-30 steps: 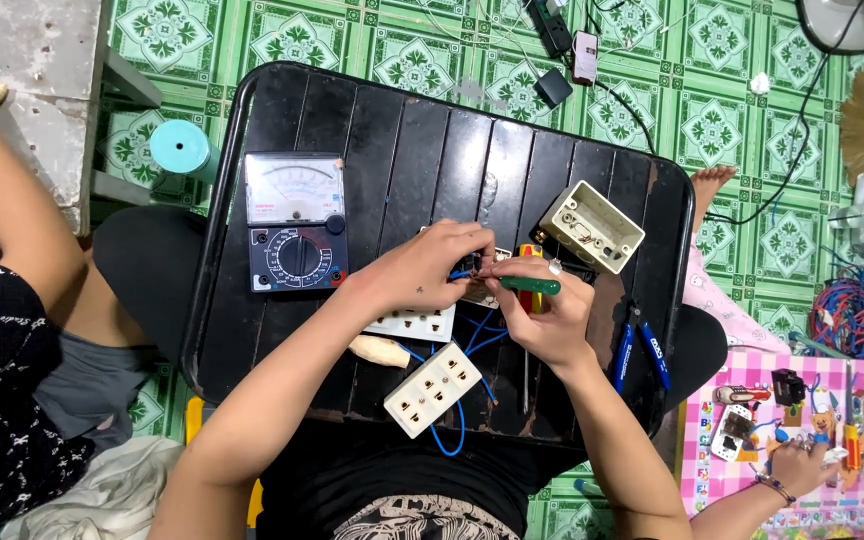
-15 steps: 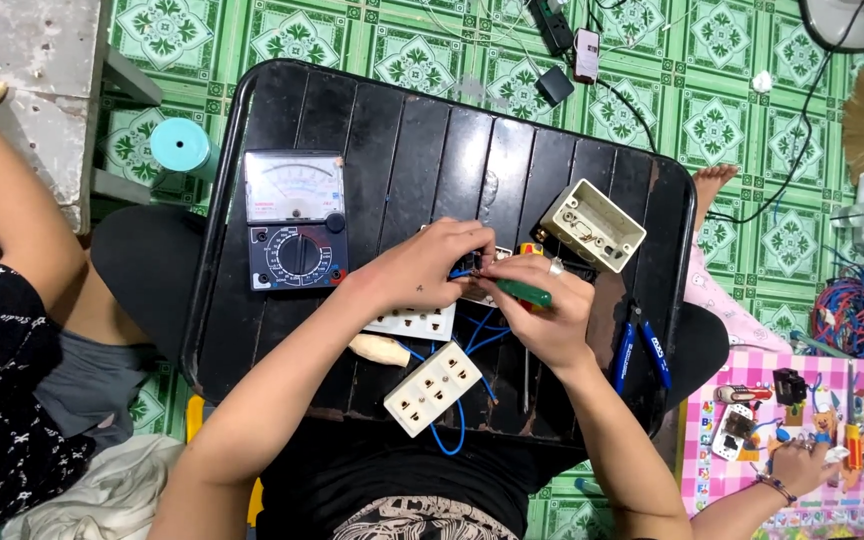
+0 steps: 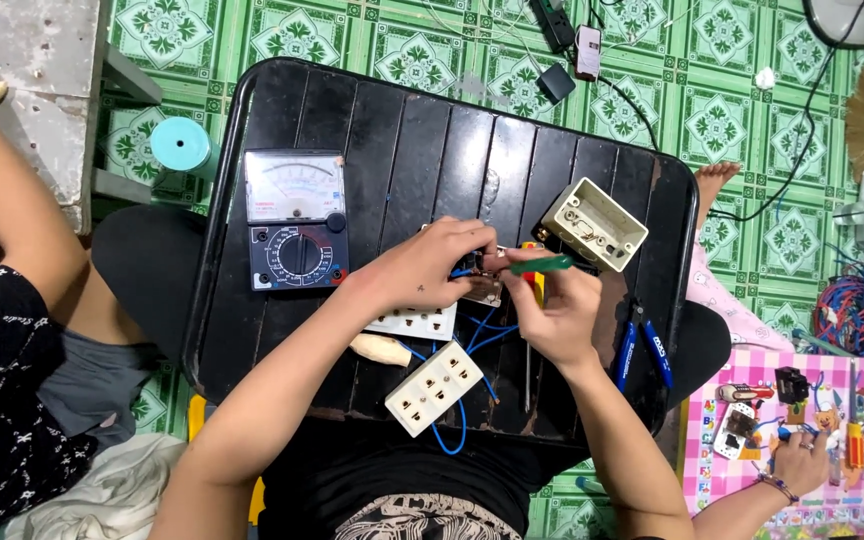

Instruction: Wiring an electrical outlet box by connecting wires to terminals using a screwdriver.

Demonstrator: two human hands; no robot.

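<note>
My left hand [image 3: 430, 268] pinches a small socket part with blue wires [image 3: 482, 335] over the black table [image 3: 452, 140]. My right hand [image 3: 550, 312] grips a green-handled screwdriver [image 3: 542, 264], its tip pointing left at that part. A white socket plate [image 3: 414, 322] lies under my left wrist. A second white socket block [image 3: 434, 388] rests nearer me, joined by blue wire. A cream junction box [image 3: 593, 224] sits open just right of the hands.
An analog multimeter [image 3: 295, 220] lies at the table's left. Blue-handled pliers [image 3: 642, 352] rest at the right edge. A person in black sits at left; another person's hand [image 3: 800, 462] rests on a pink mat with tools. Cables and a cyan roll [image 3: 181, 144] lie on the green tiled floor.
The hands have stayed over the same spot. The screwdriver in my right hand has turned and shifted slightly against the small part.
</note>
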